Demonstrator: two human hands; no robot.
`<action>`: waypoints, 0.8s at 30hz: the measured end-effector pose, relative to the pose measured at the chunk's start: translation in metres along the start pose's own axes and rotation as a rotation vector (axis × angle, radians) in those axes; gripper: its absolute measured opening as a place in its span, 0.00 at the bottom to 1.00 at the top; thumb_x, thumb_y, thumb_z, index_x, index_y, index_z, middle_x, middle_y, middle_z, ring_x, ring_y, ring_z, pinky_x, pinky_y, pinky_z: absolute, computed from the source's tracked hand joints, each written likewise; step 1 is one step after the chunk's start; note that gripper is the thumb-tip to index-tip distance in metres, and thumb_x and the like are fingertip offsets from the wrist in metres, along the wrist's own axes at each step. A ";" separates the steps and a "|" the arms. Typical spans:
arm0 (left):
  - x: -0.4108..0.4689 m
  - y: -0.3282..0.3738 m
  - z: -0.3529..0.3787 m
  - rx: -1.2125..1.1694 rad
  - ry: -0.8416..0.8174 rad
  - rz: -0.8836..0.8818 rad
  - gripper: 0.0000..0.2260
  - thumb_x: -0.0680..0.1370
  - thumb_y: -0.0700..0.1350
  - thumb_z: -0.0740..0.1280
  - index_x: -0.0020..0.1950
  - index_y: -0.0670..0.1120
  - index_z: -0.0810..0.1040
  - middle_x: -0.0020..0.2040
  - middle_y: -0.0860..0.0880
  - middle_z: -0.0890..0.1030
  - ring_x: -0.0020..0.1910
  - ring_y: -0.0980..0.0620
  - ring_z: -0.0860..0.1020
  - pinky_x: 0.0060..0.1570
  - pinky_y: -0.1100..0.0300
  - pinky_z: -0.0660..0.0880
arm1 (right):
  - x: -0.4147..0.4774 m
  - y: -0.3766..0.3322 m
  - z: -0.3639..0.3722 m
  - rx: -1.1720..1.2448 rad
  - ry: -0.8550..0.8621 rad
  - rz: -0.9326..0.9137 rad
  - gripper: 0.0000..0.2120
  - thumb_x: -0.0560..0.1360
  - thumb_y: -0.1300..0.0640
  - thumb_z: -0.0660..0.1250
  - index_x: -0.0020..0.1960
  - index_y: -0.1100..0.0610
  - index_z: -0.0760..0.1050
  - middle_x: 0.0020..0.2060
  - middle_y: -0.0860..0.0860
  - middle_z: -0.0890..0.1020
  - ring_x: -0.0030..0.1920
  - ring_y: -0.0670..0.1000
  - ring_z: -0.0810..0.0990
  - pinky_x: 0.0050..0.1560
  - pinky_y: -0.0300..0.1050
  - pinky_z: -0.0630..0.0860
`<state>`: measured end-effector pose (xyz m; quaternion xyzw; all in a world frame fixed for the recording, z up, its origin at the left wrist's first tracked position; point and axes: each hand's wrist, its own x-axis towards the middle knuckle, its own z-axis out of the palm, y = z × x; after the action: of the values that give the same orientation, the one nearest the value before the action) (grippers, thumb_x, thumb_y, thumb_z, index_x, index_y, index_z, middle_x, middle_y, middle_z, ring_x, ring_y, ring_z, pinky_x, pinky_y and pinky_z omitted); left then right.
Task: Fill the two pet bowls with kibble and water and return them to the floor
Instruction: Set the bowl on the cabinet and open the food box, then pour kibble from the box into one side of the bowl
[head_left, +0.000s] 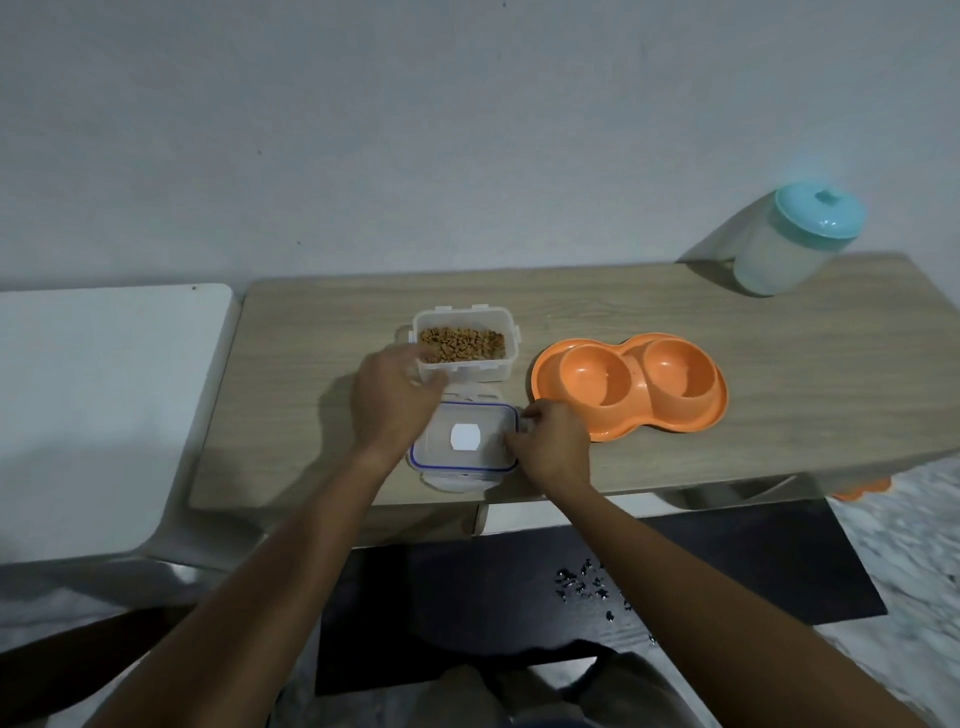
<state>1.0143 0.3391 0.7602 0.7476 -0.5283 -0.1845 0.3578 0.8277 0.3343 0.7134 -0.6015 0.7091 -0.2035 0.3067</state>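
kibble (460, 344) sits in the open clear container (467, 371) on the wooden table (623, 322), just left of the orange double bowl (631, 387). my left hand (395, 400) grips the container's near left corner. my right hand (550, 447) pinches the right edge of the lid (483, 447), which lies flat just in front.

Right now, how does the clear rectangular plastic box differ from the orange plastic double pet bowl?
The clear rectangular plastic box is see-through and straight-walled; the orange plastic double pet bowl is opaque, with two round wells. The box holds brown kibble; the bowl's wells are both empty. Both stand upright and uncovered on the wooden table.
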 end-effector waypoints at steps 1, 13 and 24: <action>0.009 0.000 0.002 0.017 0.094 -0.064 0.18 0.73 0.54 0.72 0.62 0.52 0.81 0.59 0.51 0.82 0.57 0.50 0.80 0.55 0.55 0.76 | -0.002 -0.001 0.000 -0.085 0.033 -0.041 0.10 0.75 0.53 0.73 0.52 0.58 0.83 0.40 0.52 0.84 0.40 0.52 0.82 0.38 0.44 0.75; 0.048 0.014 0.014 -0.412 -0.142 -0.580 0.04 0.72 0.37 0.74 0.46 0.42 0.84 0.38 0.43 0.86 0.32 0.49 0.85 0.39 0.55 0.83 | 0.012 0.002 -0.040 -0.084 0.041 -0.107 0.19 0.78 0.42 0.68 0.61 0.53 0.81 0.52 0.51 0.85 0.50 0.53 0.83 0.47 0.46 0.76; 0.021 0.095 0.042 -0.694 -0.262 -0.399 0.07 0.73 0.33 0.72 0.50 0.36 0.83 0.41 0.38 0.85 0.39 0.42 0.85 0.48 0.51 0.82 | 0.058 0.008 -0.140 0.823 -0.256 0.170 0.15 0.81 0.52 0.68 0.67 0.50 0.74 0.59 0.58 0.82 0.49 0.61 0.86 0.41 0.51 0.84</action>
<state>0.9321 0.2873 0.8033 0.6405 -0.3208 -0.5105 0.4757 0.7214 0.2677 0.7990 -0.3892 0.5721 -0.3672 0.6216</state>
